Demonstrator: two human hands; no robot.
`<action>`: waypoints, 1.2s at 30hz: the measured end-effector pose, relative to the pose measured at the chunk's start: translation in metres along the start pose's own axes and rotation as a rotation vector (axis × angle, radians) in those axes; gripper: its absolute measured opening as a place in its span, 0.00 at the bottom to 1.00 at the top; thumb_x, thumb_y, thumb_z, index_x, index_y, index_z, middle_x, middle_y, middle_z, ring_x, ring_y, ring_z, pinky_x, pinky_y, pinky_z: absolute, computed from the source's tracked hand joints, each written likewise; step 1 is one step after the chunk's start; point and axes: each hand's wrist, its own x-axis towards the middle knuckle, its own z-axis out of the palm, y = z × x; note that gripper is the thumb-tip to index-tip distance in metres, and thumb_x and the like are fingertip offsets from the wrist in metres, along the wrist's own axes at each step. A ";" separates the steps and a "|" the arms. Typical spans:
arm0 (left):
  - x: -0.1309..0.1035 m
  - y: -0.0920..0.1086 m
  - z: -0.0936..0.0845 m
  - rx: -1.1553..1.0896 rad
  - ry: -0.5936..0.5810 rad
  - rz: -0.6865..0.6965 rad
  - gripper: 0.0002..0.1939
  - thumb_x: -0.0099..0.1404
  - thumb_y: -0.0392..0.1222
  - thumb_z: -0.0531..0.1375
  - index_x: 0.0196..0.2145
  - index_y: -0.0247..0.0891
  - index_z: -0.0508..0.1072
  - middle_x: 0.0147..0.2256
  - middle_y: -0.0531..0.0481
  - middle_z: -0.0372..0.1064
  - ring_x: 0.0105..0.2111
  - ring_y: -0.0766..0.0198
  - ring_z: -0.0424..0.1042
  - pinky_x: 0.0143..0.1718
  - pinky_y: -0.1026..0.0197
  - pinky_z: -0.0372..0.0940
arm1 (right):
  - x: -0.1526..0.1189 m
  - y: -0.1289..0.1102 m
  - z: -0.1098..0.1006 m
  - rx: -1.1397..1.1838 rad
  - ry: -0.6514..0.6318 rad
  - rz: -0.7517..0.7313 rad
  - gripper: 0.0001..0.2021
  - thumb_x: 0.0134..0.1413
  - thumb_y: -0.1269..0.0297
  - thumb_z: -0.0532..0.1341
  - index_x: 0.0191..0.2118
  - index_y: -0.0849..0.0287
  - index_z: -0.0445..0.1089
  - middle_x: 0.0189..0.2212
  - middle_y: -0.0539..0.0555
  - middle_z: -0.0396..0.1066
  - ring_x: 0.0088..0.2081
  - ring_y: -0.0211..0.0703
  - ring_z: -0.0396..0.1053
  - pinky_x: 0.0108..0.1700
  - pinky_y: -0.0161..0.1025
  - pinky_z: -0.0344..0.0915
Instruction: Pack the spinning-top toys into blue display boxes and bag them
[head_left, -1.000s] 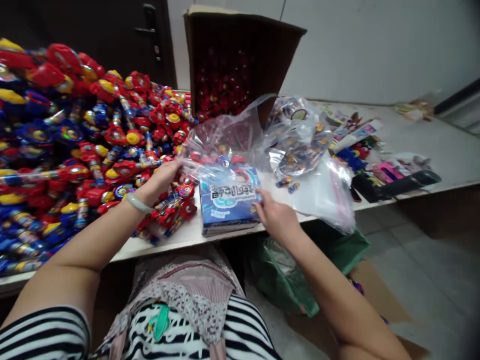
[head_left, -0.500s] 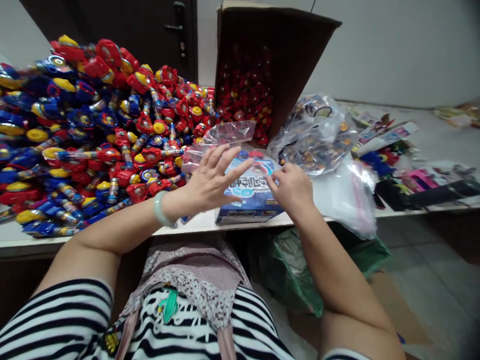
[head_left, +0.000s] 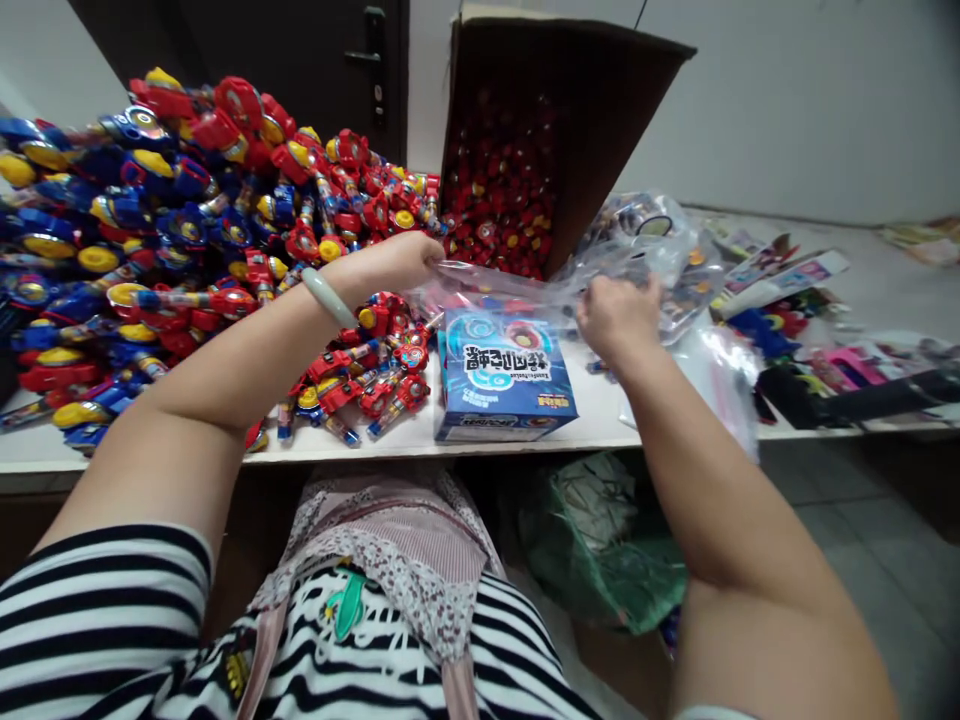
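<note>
Both my hands stretch a clear plastic bag (head_left: pixel 499 284) across the back of a blue printed box (head_left: pixel 506 375). My left hand (head_left: pixel 409 258) is closed on the bag's left end, a pale bangle on that wrist. My right hand (head_left: pixel 619 310) grips the other end, fingers curled; its fingertips are partly hidden. The box stands at the table's front edge, its lettering upside down to me. Behind the bag, some red toys show at the box's rear. Beside the box on the left lie several red toys (head_left: pixel 382 375) with clear tubes.
A big heap of red, blue and yellow toys (head_left: pixel 172 230) covers the left. An open carton (head_left: pixel 592 110) of red toys stands behind the box. To the right are filled clear bags (head_left: pixel 675 250), flat plastic bags (head_left: pixel 712 375) and mixed packages (head_left: pixel 840 350). A green bag (head_left: pixel 607 560) sits below.
My hands have moved apart and away from me, from over the box to behind it. The clear plastic is now pulled taut between them, and the box top is uncovered.
</note>
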 end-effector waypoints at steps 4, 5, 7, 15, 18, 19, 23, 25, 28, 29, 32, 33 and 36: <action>0.008 -0.012 -0.013 0.247 -0.177 -0.048 0.10 0.56 0.35 0.64 0.38 0.34 0.78 0.30 0.49 0.70 0.35 0.60 0.71 0.39 0.61 0.60 | 0.009 -0.006 -0.007 0.139 0.040 0.068 0.19 0.65 0.61 0.54 0.57 0.65 0.65 0.37 0.64 0.76 0.40 0.55 0.74 0.41 0.46 0.64; 0.007 -0.010 -0.016 0.246 -0.204 -0.029 0.12 0.57 0.39 0.65 0.41 0.36 0.78 0.32 0.48 0.72 0.36 0.59 0.71 0.39 0.61 0.60 | 0.009 -0.012 -0.012 0.161 0.045 0.043 0.19 0.64 0.60 0.55 0.56 0.63 0.67 0.37 0.64 0.76 0.40 0.55 0.74 0.40 0.46 0.63; 0.005 -0.001 -0.016 0.233 -0.191 0.009 0.19 0.59 0.46 0.65 0.47 0.37 0.76 0.37 0.47 0.73 0.39 0.58 0.72 0.39 0.61 0.61 | 0.011 -0.027 -0.024 0.165 0.013 -0.012 0.17 0.61 0.58 0.59 0.51 0.60 0.71 0.37 0.63 0.76 0.40 0.56 0.73 0.39 0.45 0.62; -0.005 -0.002 0.022 0.434 0.145 0.026 0.16 0.66 0.33 0.55 0.51 0.33 0.71 0.46 0.38 0.73 0.47 0.51 0.73 0.44 0.59 0.62 | 0.028 -0.044 -0.049 0.090 -0.035 0.017 0.15 0.63 0.60 0.54 0.44 0.60 0.75 0.35 0.65 0.75 0.40 0.57 0.72 0.39 0.46 0.60; 0.001 -0.033 0.016 0.318 0.240 -0.123 0.14 0.62 0.28 0.56 0.45 0.32 0.75 0.43 0.39 0.74 0.47 0.52 0.73 0.46 0.59 0.62 | 0.022 -0.034 -0.039 0.015 -0.071 0.023 0.15 0.63 0.59 0.55 0.46 0.62 0.74 0.38 0.67 0.76 0.41 0.59 0.73 0.39 0.47 0.62; 0.003 -0.042 0.013 0.206 0.264 -0.173 0.14 0.62 0.27 0.55 0.43 0.32 0.75 0.40 0.41 0.74 0.45 0.54 0.73 0.45 0.59 0.62 | 0.019 -0.031 -0.034 -0.002 -0.079 0.011 0.16 0.63 0.58 0.56 0.47 0.62 0.74 0.39 0.67 0.76 0.41 0.59 0.73 0.39 0.47 0.62; 0.007 -0.052 0.013 -0.261 0.325 -0.305 0.13 0.66 0.30 0.52 0.44 0.30 0.74 0.33 0.45 0.72 0.34 0.61 0.71 0.38 0.61 0.63 | 0.008 -0.026 -0.018 -0.001 -0.098 -0.048 0.21 0.60 0.49 0.60 0.51 0.60 0.72 0.40 0.65 0.77 0.41 0.58 0.74 0.39 0.46 0.64; 0.004 -0.045 0.022 -0.242 0.286 -0.244 0.12 0.66 0.39 0.59 0.44 0.29 0.73 0.35 0.44 0.72 0.34 0.60 0.71 0.39 0.59 0.64 | 0.005 -0.027 -0.012 0.019 -0.115 -0.050 0.20 0.60 0.50 0.61 0.50 0.59 0.72 0.40 0.63 0.77 0.41 0.57 0.74 0.39 0.46 0.65; 0.000 -0.035 0.040 0.103 0.261 -0.052 0.21 0.60 0.48 0.66 0.43 0.27 0.74 0.41 0.37 0.72 0.44 0.50 0.71 0.47 0.55 0.63 | 0.005 -0.028 -0.009 0.049 -0.142 -0.062 0.17 0.60 0.52 0.61 0.48 0.57 0.73 0.39 0.63 0.77 0.42 0.58 0.75 0.40 0.47 0.65; 0.001 -0.033 0.045 0.232 0.264 -0.006 0.21 0.60 0.48 0.66 0.43 0.26 0.75 0.43 0.35 0.72 0.47 0.47 0.70 0.50 0.53 0.62 | 0.005 -0.028 -0.009 0.055 -0.154 -0.075 0.17 0.60 0.51 0.62 0.47 0.56 0.73 0.38 0.63 0.77 0.42 0.59 0.74 0.40 0.47 0.66; 0.006 -0.035 0.054 0.438 0.202 0.081 0.24 0.59 0.50 0.67 0.44 0.25 0.76 0.44 0.32 0.72 0.51 0.44 0.68 0.54 0.52 0.60 | 0.006 -0.024 -0.009 0.031 -0.205 -0.081 0.20 0.57 0.46 0.63 0.47 0.56 0.74 0.38 0.63 0.77 0.43 0.59 0.74 0.40 0.48 0.66; 0.007 -0.037 0.055 0.451 0.175 0.101 0.25 0.57 0.51 0.68 0.44 0.26 0.77 0.43 0.33 0.72 0.50 0.45 0.69 0.53 0.52 0.61 | 0.006 -0.021 -0.009 0.008 -0.229 -0.060 0.20 0.58 0.46 0.63 0.47 0.56 0.73 0.39 0.64 0.77 0.43 0.59 0.74 0.40 0.47 0.66; 0.007 -0.048 0.058 0.443 0.196 0.100 0.18 0.59 0.46 0.67 0.41 0.27 0.78 0.42 0.34 0.73 0.49 0.46 0.70 0.51 0.54 0.61 | 0.003 -0.007 -0.005 -0.075 -0.296 -0.012 0.20 0.60 0.49 0.60 0.49 0.58 0.73 0.42 0.66 0.77 0.43 0.59 0.74 0.39 0.46 0.64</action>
